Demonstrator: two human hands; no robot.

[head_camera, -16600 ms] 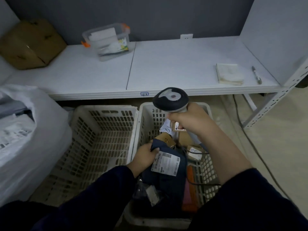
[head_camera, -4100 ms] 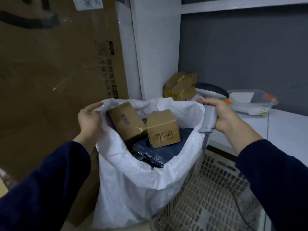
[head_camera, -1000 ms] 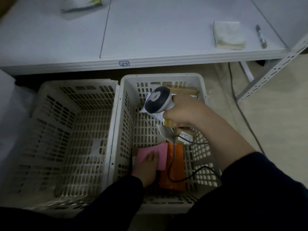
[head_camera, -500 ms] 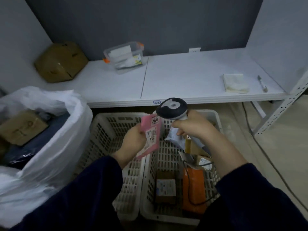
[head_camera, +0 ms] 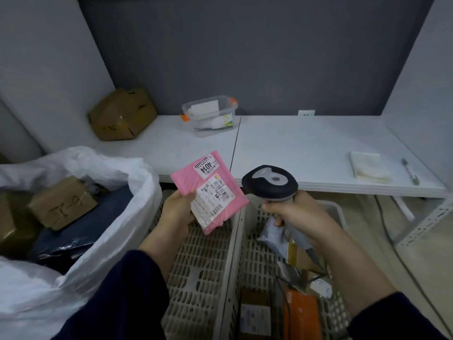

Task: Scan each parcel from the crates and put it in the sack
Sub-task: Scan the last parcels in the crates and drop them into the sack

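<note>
A: Far left, what's there?
B: White sack [head_camera: 105,241], mouth open, just left of the crates. Inside: a brown box [head_camera: 62,203] w/ handwritten marks on top, lying on dark blue poly bags [head_camera: 81,229].
A: Behind it?
B: A dented cardboard box [head_camera: 122,114] in the counter's [head_camera: 306,148] back-left corner. Next to it, a clear tub [head_camera: 210,115] w/ orange clips.
A: Left hand?
B: The left hand [head_camera: 177,212] grips the pink parcel [head_camera: 208,190] by its lower-left edge, fingers curled round it. The parcel is up in the air over the left crate [head_camera: 203,261], between sack and scanner, and tilted.
A: Parcel look?
B: Flat pink padded mailer, approx. rectangular. There are two white labels on the face: a small one reading "4014" near the top and a bigger shipping label w/ barcodes below it. The label side faces the camera.
A: Rt side?
B: The right hand [head_camera: 299,214] wraps the scanner [head_camera: 269,182] handle, fingers curled tight. The dark head w/ grey top sits just right of the parcel, not touching it. The cable drops into the right crate [head_camera: 339,212].
A: What's in that crate?
B: A grey poly bag [head_camera: 274,234], a small brown box w/ a label [head_camera: 255,312], an orange parcel [head_camera: 302,315], plus a few bits I can't make out.
A: Far rt?
B: A folded whitish cloth [head_camera: 369,169] and a pen [head_camera: 410,171] lie on the counter.
</note>
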